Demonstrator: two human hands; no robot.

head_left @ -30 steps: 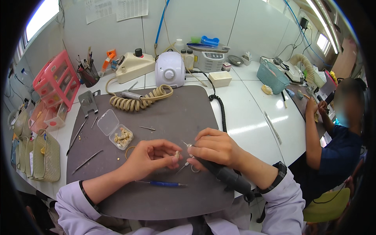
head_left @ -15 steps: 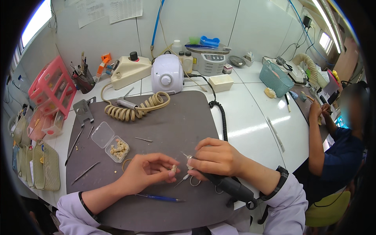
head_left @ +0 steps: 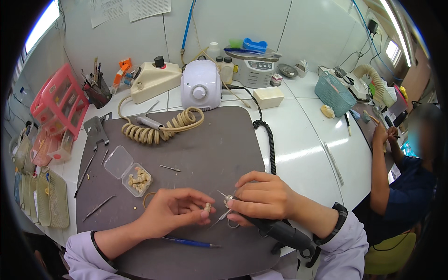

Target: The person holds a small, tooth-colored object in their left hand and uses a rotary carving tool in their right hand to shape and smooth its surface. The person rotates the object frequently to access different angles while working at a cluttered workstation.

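My left hand (head_left: 163, 212) pinches a small beige tooth-shaped piece (head_left: 207, 206) between thumb and fingertips. Gripped in my right hand (head_left: 268, 198) is a black rotary handpiece (head_left: 284, 234), its thin metal bur pointing left toward the piece but apart from it. Beneath that hand, a slim metal instrument and ring-shaped metal loops (head_left: 233, 221) show only in part. An open clear plastic box (head_left: 125, 173) holding several beige tooth-shaped pieces (head_left: 139, 178) lies beyond my left hand. A blue pen-like tool (head_left: 191, 242) rests on the mat close to my left wrist.
Metal hand tools (head_left: 99, 208) lie on the dark mat (head_left: 224, 154). Behind stand a white control unit (head_left: 200, 86), a coiled beige cord (head_left: 161, 133) and a scale-like device (head_left: 254, 72). Pink drawers (head_left: 65, 102) stand left; a co-worker (head_left: 401, 186) sits right.
The whole view has shifted slightly. My right hand and the handpiece have tilted a little, the bur staying apart from the piece. My left hand keeps its pinch.
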